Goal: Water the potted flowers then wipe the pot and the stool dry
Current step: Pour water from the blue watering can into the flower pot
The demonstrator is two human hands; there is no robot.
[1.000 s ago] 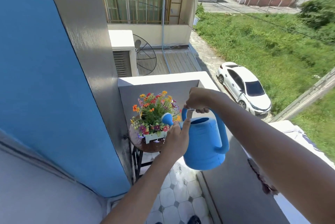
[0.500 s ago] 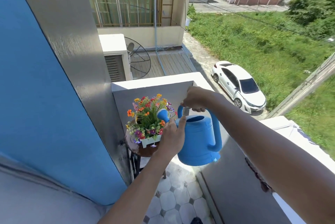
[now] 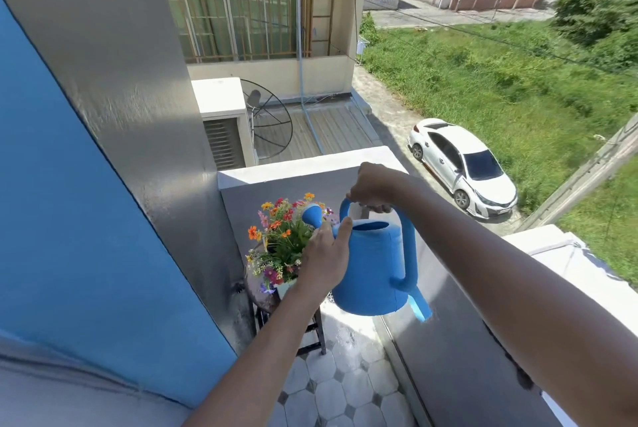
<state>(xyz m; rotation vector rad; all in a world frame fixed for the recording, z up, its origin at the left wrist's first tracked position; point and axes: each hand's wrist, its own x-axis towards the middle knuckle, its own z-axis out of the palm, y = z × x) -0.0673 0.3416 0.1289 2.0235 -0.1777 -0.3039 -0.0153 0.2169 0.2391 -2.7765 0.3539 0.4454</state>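
- Blue plastic watering can (image 3: 371, 264) is tipping further than a second ago, rose head now among the multicoloured potted flowers (image 3: 283, 240) on the round dark stool (image 3: 257, 292).
- Right hand (image 3: 371, 190) is clenching the top handle; left hand (image 3: 326, 257) is wrapping the spout.
- Watering appears to be underway; wiping is not yet started.

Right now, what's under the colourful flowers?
A small white pot holds the colourful flowers, standing on a round dark wooden stool. The left hand covers the pot's right side. Below are white octagonal floor tiles.
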